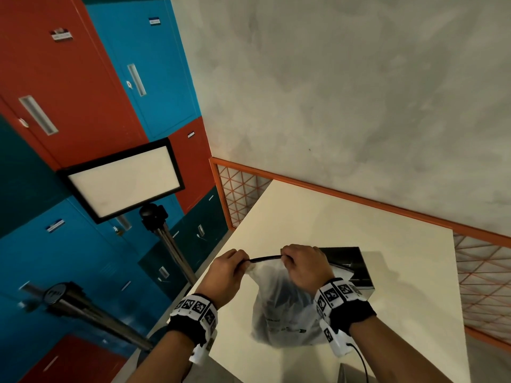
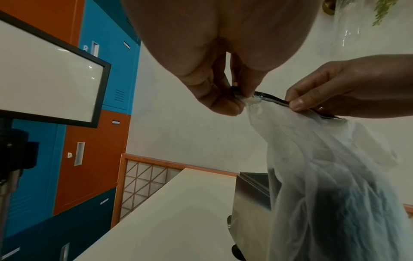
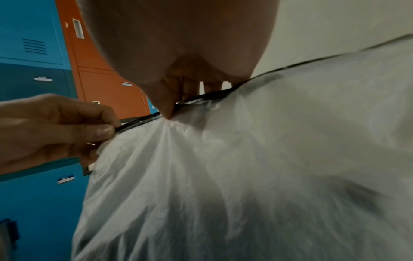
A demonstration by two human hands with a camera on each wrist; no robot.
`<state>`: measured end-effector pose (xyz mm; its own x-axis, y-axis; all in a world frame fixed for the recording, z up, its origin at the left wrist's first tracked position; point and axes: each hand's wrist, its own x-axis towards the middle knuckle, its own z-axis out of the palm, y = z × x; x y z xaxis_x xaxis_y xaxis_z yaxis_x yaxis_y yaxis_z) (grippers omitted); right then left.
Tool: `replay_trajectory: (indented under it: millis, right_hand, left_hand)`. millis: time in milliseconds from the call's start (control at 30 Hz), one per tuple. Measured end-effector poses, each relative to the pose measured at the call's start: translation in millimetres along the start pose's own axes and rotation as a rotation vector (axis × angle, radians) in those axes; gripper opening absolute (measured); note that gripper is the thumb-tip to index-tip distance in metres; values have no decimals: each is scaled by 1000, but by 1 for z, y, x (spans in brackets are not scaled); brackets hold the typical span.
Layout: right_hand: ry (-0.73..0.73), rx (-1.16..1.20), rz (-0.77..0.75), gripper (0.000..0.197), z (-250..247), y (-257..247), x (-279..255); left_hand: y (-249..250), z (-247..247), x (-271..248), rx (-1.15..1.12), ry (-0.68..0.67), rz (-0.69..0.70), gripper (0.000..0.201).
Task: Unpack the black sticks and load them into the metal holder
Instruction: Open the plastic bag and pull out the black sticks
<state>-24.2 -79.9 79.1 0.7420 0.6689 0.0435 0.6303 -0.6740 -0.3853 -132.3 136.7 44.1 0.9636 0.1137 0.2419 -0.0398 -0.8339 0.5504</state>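
A translucent white plastic bag hangs above the cream table, with a dark mass of black sticks showing dimly through its lower part. Along its top edge runs a black strip. My left hand pinches the strip's left end and bag corner. My right hand pinches the strip further right. The strip is stretched between both hands. A shiny metal holder with a dark open top stands on the table behind the bag; its side is partly hidden by the bag.
Red, blue and teal lockers fill the left. A black-framed light panel on a tripod stands beside the table's left edge. An orange mesh rail borders the table's far side against a grey wall.
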Motion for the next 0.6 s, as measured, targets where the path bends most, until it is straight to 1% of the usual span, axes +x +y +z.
replay_trajectory:
  millis: [467,600]
  right_hand:
    - [10,34,39,21,-1,3,0]
    - [-3,56,28,21,-2,6,2]
  left_hand:
    - [0,-4,2,5,-15,-14,9]
    - [-1,-5,1,-8,-13,-26,10]
